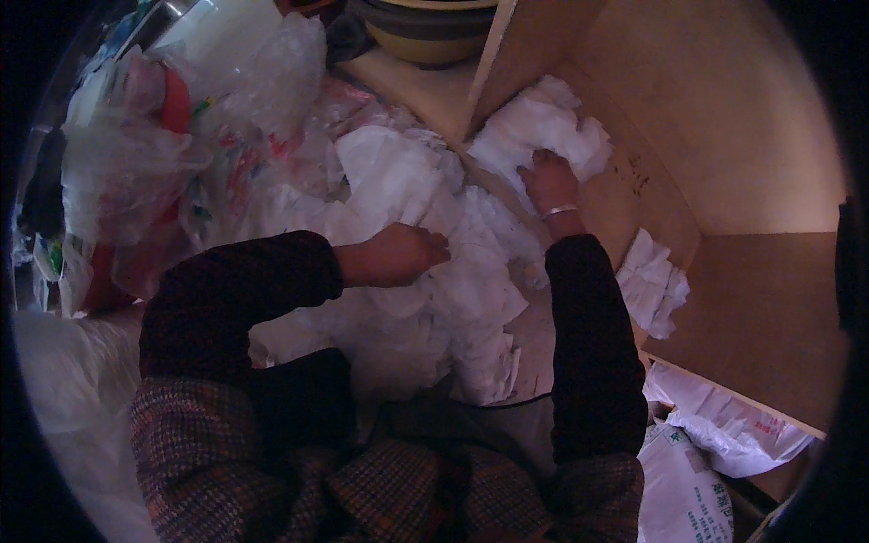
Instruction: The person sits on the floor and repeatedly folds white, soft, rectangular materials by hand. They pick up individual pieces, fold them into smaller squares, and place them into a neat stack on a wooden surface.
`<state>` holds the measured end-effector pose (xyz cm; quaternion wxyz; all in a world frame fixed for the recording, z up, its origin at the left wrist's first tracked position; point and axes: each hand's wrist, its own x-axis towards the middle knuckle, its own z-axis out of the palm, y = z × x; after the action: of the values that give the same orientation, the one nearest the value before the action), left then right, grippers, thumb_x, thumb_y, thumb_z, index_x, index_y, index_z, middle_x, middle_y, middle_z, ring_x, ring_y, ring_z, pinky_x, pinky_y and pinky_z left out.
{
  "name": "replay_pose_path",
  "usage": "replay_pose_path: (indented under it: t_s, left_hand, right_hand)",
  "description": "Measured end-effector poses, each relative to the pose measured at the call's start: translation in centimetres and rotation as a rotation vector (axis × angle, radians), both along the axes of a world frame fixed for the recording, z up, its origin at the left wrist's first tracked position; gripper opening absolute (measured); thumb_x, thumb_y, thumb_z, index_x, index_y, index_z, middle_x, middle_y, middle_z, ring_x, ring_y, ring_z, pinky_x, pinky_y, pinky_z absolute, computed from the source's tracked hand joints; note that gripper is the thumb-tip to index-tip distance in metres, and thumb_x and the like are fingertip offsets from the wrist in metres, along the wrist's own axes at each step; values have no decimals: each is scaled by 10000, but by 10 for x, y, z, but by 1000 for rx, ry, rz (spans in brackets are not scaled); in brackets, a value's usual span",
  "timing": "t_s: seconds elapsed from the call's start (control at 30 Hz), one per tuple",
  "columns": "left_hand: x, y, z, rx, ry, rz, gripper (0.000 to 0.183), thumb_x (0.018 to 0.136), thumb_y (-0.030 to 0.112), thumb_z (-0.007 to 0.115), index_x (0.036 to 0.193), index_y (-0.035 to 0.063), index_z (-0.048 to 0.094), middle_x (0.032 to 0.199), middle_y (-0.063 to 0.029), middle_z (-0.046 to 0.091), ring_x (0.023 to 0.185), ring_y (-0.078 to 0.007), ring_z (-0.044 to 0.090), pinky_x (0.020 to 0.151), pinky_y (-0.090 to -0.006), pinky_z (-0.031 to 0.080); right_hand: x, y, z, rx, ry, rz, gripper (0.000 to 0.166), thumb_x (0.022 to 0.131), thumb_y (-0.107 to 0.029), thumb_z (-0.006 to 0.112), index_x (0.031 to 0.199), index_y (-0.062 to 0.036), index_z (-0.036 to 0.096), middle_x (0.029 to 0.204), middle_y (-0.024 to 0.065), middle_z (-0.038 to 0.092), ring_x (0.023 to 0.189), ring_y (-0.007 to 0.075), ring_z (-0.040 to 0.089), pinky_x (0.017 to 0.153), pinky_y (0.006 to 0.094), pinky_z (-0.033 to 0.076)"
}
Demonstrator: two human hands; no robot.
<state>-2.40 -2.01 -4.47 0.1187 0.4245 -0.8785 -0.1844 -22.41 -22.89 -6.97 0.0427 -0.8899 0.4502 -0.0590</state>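
Note:
A heap of thin white plastic bags (400,170), crumpled and partly flattened, spreads in front of me. My left hand (400,254) is over the middle of this heap with its fingers curled; whether plastic is pinched under them is hidden. Farther off on the right, my right hand (553,182), with a bracelet at the wrist, rests on a white crumpled bundle (543,122) in a wooden compartment. Its fingertips touch the bundle, but their grip on it is not clear. A smaller folded white piece (653,285) lies on the wood to the right of my right forearm.
Clear plastic bags with red and green parts (170,149) pile up at the left. A wooden divider (499,68) stands beside the bundle, near a brown-and-yellow round vessel (428,30). Printed white sacks (686,482) sit below the wooden board's edge (740,400) at lower right.

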Motion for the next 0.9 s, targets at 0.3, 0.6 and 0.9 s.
replay_pose_path:
  t_s: [0.3,0.6,0.9]
  left_hand:
    - [-2,0,-3,93,53,-3,254,685,39,543,937,36,577,897,-111,548,800,-280,581,655,-368,480]
    - [-47,-74,-36,444,899,365,305,805,99,531,1102,26,533,1005,-123,581,895,-257,581,774,-355,464]
    - [-55,-98,-99,452,1058,208,390,823,129,556,1170,-13,451,1071,-124,569,963,-251,576,788,-346,483]
  right_hand:
    - [-16,-39,-18,177,-135,8,358,802,-336,535,852,11,605,888,217,590,834,372,553,746,415,439]
    - [-27,-54,-13,430,-326,-84,447,806,-398,518,964,11,605,986,224,588,916,367,543,816,366,426]
    - [-7,-32,1,405,-262,-183,413,766,-370,579,963,-8,600,982,214,585,932,345,543,837,377,419]
